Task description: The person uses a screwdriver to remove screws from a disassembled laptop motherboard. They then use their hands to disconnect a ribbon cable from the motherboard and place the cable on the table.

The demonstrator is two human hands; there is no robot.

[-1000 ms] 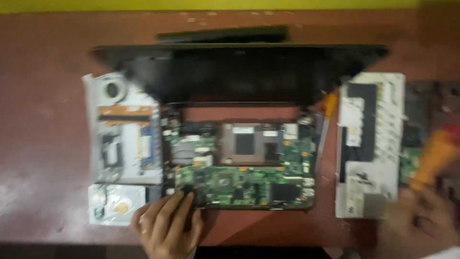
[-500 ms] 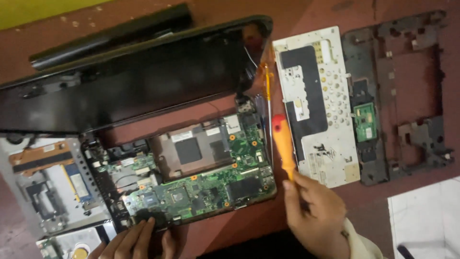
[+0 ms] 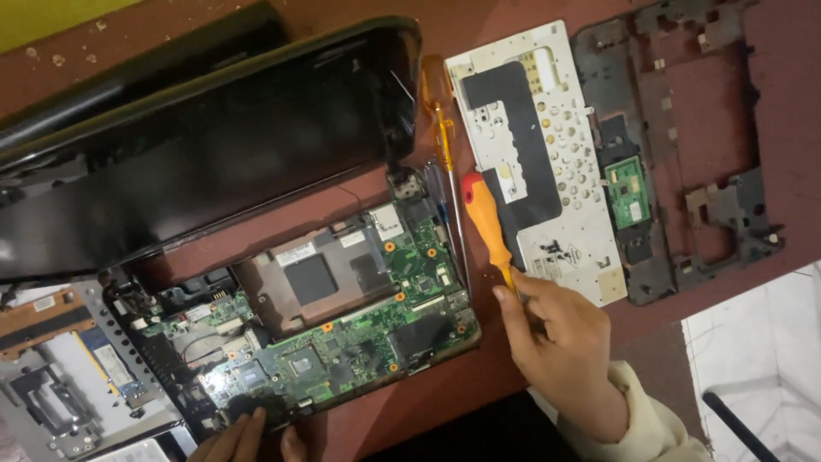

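Observation:
A dismantled laptop lies on a reddish table (image 3: 513, 17), its green motherboard (image 3: 325, 342) bare inside the black base, its dark screen lid (image 3: 197, 145) folded back. My right hand (image 3: 556, 342) is shut on an orange-handled screwdriver (image 3: 486, 224), gripping it near the shaft, with the red-capped handle pointing away from me, just right of the board. My left hand (image 3: 244, 436) shows only fingers at the bottom edge, touching the near-left corner of the base. A second, slimmer yellow screwdriver (image 3: 440, 128) lies beside the lid's corner.
A white keyboard backplate (image 3: 581, 214) lies right of the laptop, and a black palm-rest frame (image 3: 684, 137) with a small green board lies beyond it. A metal bracket plate (image 3: 60, 385) sits at the left. A long black battery (image 3: 154, 68) lies behind the lid. White floor tiles (image 3: 761, 359) show at the lower right.
The view has swung right and closer. My right hand, earlier low beside the board, now holds the orange screwdriver a little higher. My left hand stays at the base's near-left corner.

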